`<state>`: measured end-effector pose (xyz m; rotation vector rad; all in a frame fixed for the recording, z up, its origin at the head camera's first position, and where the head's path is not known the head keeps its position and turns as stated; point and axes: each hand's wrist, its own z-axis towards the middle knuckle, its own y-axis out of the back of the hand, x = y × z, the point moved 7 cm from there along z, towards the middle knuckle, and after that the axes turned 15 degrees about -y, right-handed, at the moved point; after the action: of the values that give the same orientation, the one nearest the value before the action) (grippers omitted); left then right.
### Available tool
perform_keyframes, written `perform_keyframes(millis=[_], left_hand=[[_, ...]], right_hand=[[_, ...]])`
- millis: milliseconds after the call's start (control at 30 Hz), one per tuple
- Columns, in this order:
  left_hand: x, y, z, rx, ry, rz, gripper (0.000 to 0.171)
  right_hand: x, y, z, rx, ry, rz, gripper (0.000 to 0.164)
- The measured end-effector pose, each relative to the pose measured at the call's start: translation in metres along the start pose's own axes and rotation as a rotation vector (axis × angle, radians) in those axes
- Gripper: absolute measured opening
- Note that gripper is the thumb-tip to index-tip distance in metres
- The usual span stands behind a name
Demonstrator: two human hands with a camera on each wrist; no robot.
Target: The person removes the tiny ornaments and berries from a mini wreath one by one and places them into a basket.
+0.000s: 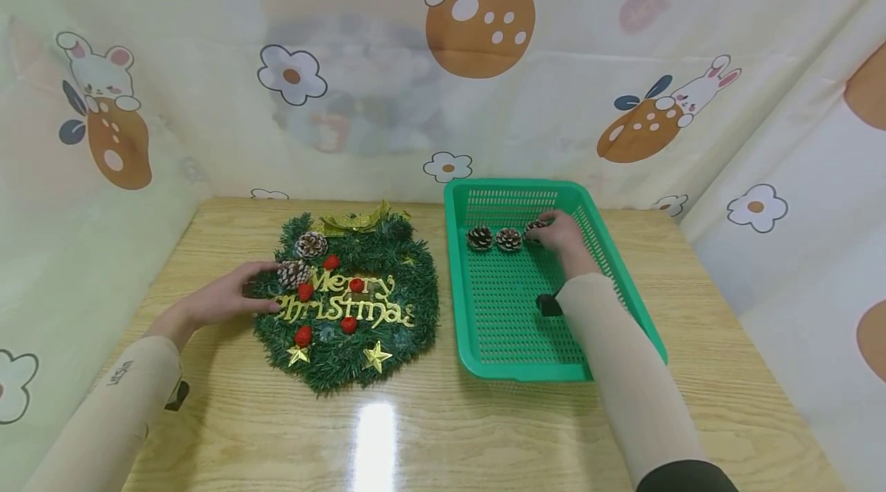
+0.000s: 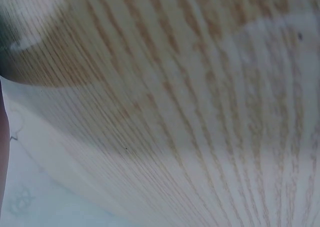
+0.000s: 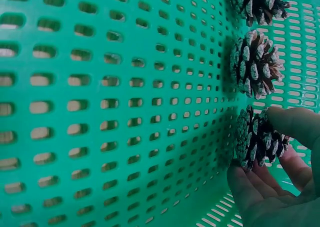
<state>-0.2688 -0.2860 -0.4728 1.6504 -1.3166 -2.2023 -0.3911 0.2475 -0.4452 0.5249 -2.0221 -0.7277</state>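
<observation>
My right hand [image 1: 562, 234] is inside the green plastic basket [image 1: 467, 323], at its back right. Thumb and fingers hold a white-tipped pine cone [image 3: 254, 139], shown best in the right wrist view. Beside it stand two more pine cones [image 1: 508, 239] [image 1: 479, 238] in a row along the basket's far side. At the left edge of a green Christmas wreath [image 1: 332, 377], my left hand [image 1: 231, 294] lies with thumb and fingers spread apart. Its fingertips are right at a frosted pine cone [image 1: 294, 274] on the wreath. The left wrist view catches only a sliver of that hand.
The wreath bears gold "Merry Christmas" lettering [image 1: 353, 310], red berries, gold stars [image 1: 377, 357], a gold bow [image 1: 356, 222] and another pine cone [image 1: 311, 244]. Wreath and basket sit side by side on a wooden table [image 1: 443, 430]. A patterned curtain [image 1: 374, 108] hangs behind and at both sides.
</observation>
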Motion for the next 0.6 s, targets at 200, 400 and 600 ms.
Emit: perform_keyframes(millis=[200, 400, 600], left_hand=[[0.0000, -0.0011, -0.0012, 0.001, 0.014, -0.012, 0.080], [0.0022, -0.0012, -0.0014, 0.000, 0.016, -0.015, 0.080], [0.0046, -0.0011, -0.0003, -0.001, 0.014, -0.011, 0.081]], right_hand=[[-0.0009, -0.0020, -0.0003, -0.012, 0.012, -0.026, 0.053], [0.0002, -0.0023, -0.0029, -0.014, 0.027, -0.035, 0.052], [-0.0013, -0.0027, 0.0012, 0.010, 0.026, -0.039, 0.051]])
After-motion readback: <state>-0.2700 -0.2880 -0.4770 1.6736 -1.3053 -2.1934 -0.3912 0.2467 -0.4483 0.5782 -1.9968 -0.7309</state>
